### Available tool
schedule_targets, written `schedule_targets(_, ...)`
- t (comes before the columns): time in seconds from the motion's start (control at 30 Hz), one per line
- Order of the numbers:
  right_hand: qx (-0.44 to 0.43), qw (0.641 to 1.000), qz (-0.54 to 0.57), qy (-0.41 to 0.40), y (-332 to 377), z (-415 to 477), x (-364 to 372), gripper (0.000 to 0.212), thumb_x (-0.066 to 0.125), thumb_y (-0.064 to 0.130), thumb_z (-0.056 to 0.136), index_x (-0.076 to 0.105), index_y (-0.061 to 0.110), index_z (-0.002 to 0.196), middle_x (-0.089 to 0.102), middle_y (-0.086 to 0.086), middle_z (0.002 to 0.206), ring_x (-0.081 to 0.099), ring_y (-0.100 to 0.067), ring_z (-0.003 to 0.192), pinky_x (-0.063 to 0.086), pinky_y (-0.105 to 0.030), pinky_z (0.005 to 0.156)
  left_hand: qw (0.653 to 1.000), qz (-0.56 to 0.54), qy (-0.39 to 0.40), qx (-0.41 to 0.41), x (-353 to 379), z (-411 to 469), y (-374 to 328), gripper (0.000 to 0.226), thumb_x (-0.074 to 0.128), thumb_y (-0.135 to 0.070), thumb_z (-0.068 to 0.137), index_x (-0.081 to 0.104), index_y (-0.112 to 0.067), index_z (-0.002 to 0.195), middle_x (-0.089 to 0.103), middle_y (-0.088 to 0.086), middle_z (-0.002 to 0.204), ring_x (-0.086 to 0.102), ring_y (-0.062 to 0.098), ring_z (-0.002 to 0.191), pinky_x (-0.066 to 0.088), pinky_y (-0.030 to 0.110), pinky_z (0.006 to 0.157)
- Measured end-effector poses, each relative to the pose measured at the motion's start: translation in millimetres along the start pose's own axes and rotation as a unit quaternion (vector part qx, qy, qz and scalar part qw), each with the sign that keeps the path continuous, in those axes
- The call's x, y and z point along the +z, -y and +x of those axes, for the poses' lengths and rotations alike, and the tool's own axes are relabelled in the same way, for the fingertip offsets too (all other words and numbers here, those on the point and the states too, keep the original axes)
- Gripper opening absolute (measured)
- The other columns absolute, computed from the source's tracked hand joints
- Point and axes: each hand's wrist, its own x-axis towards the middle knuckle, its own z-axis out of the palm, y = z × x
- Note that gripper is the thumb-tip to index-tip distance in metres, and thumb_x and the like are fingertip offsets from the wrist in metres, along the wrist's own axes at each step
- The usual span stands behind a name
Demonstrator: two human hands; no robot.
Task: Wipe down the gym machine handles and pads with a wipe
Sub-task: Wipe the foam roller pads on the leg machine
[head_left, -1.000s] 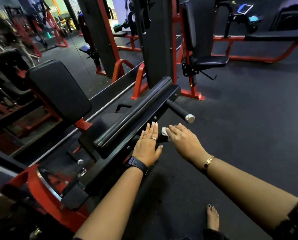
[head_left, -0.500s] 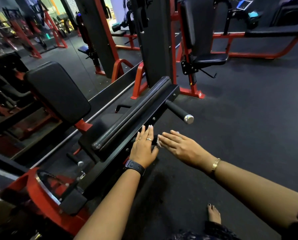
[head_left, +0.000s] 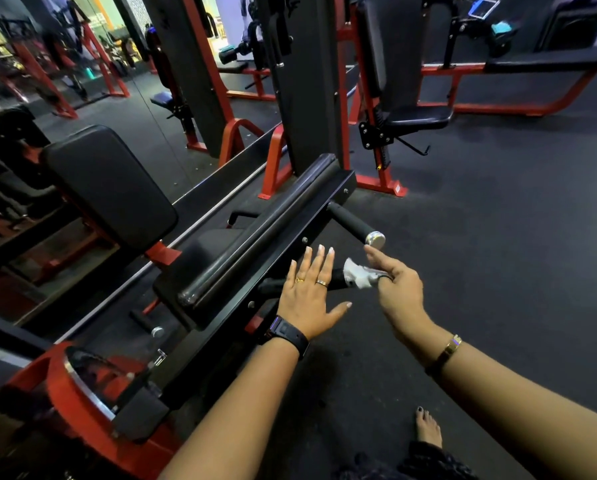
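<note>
A black and red gym machine fills the left and centre, with a long black roller pad (head_left: 255, 230) and a black back pad (head_left: 110, 185). Two black handles stick out toward me: a far handle (head_left: 354, 223) with a chrome end cap and a near handle (head_left: 336, 278). My right hand (head_left: 399, 289) pinches a small white wipe (head_left: 357, 275) against the end of the near handle. My left hand (head_left: 310, 296) lies flat with straight fingers over the same handle, beside the machine's black frame (head_left: 279, 258).
Dark rubber floor (head_left: 497, 237) spreads to the right. Another red and black machine with a seat (head_left: 418, 117) stands behind. A mirror wall (head_left: 82, 81) lines the left. My bare foot (head_left: 428, 427) is at the bottom right.
My right hand has lifted off its flat pose and turned, now pinching the wipe at the near handle's end. My left hand stayed flat, fingers spreading a little.
</note>
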Motion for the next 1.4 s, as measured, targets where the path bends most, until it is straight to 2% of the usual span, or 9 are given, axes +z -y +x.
schedule_targets(0.1, -0.116, 0.991, 0.008, -0.070, 4.1, -7.4, 3.9, 0.063, 0.040, -0.023, 0.073, 0.068, 0.021, 0.108, 0.065, 0.007, 0.109, 0.056, 0.003, 0.105, 0.040, -0.005, 0.092, 1.000, 0.005, 0.002, 0.007, 0.6, 0.3, 1.1, 0.096, 0.025, -0.071, 0.079, -0.012, -0.020, 0.151, -0.002, 0.003, 0.162, -0.013, 0.017, 0.145, -0.009, 0.038, 0.116)
schedule_targets(0.2, -0.148, 0.983, 0.015, -0.106, 0.9, -0.1, 10.0, 0.054, 0.042, -0.021, 0.072, 0.072, 0.015, 0.099, 0.068, 0.001, 0.106, 0.059, -0.003, 0.107, 0.043, -0.014, 0.096, 1.000, -0.008, 0.003, 0.015, 1.1, -0.1, 2.4, 0.096, 0.042, -0.065, 0.087, -0.017, -0.020, 0.148, -0.012, -0.001, 0.159, -0.019, 0.014, 0.142, -0.011, 0.036, 0.117)
schedule_targets(0.3, -0.178, 0.981, -0.076, 0.000, -9.0, 4.6, 16.7, 0.052, 0.048, -0.020, 0.071, 0.074, 0.013, 0.100, 0.067, 0.003, 0.110, 0.056, -0.011, 0.114, 0.040, -0.024, 0.104, 1.000, -0.010, -0.003, 0.013, 0.4, 0.3, 1.8, 0.094, 0.029, -0.069, 0.081, -0.015, -0.018, 0.148, -0.015, -0.003, 0.156, -0.017, 0.015, 0.143, -0.007, 0.036, 0.118)
schedule_targets(0.57, -0.277, 0.921, -0.230, 0.151, -22.3, -0.3, 14.1, 0.058, 0.053, 0.003, 0.069, 0.059, 0.012, 0.126, 0.054, 0.002, 0.125, 0.038, -0.005, 0.119, 0.019, -0.010, 0.107, 0.999, -0.039, 0.015, 0.015, 1.1, 0.3, 2.2, 0.092, 0.031, -0.062, 0.080, -0.017, -0.021, 0.146, -0.020, -0.007, 0.154, -0.023, 0.011, 0.142, -0.009, 0.035, 0.119)
schedule_targets(0.83, -0.102, 0.978, -0.113, 0.142, -17.3, 5.4, 19.2, 0.032, 0.059, 0.008, 0.085, 0.056, 0.026, 0.112, 0.056, 0.016, 0.099, 0.052, 0.006, 0.089, 0.035, -0.002, 0.074, 0.998, -0.057, -0.012, 0.020, 1.3, -0.8, 1.3, 0.096, 0.023, -0.062, 0.072, -0.008, -0.019, 0.152, -0.002, -0.001, 0.160, -0.010, 0.017, 0.145, -0.004, 0.038, 0.118)
schedule_targets(1.03, -0.130, 0.986, -0.094, 0.033, -34.6, -13.4, 25.7, 0.040, 0.068, 0.009, 0.084, 0.056, 0.015, 0.121, 0.055, 0.009, 0.111, 0.053, 0.000, 0.095, 0.037, -0.002, 0.085, 0.999, -0.050, 0.000, 0.021, -1.9, -0.2, 0.9, 0.090, 0.039, -0.056, 0.085, -0.017, -0.021, 0.147, -0.017, -0.006, 0.155, -0.020, 0.013, 0.142, -0.007, 0.037, 0.120)
schedule_targets(1.13, -0.173, 0.975, -0.121, 0.076, -27.8, -4.4, 27.2, 0.037, 0.068, 0.010, 0.084, 0.056, 0.016, 0.119, 0.053, 0.012, 0.111, 0.051, -0.005, 0.101, 0.041, -0.017, 0.090, 0.998, -0.056, 0.003, 0.020, -4.7, -0.3, 1.0, 0.093, 0.047, -0.051, 0.088, -0.021, -0.022, 0.144, -0.016, -0.004, 0.158, -0.026, 0.011, 0.140, -0.011, 0.036, 0.120)
schedule_targets(1.27, -0.070, 0.978, -0.115, 0.157, -15.2, 13.7, 26.8, 0.028, 0.070, 0.022, 0.085, 0.058, 0.019, 0.111, 0.060, 0.009, 0.101, 0.055, -0.004, 0.093, 0.044, -0.015, 0.080, 0.998, -0.053, 0.012, 0.010, -6.1, -0.9, -0.6, 0.099, 0.056, -0.047, 0.089, -0.023, -0.023, 0.143, -0.016, -0.004, 0.160, -0.026, 0.010, 0.139, -0.014, 0.034, 0.118)
schedule_targets(1.4, 0.020, 0.994, -0.047, 0.097, -17.2, 5.3, 25.5, 0.036, 0.077, 0.030, 0.078, 0.057, 0.021, 0.106, 0.060, 0.013, 0.095, 0.056, -0.001, 0.087, 0.041, -0.007, 0.067, 0.998, -0.058, 0.010, 0.015, -6.0, -1.8, -0.3, 0.098, 0.056, -0.047, 0.089, -0.022, -0.023, 0.143, -0.020, -0.007, 0.154, -0.026, 0.010, 0.139, -0.013, 0.033, 0.117)
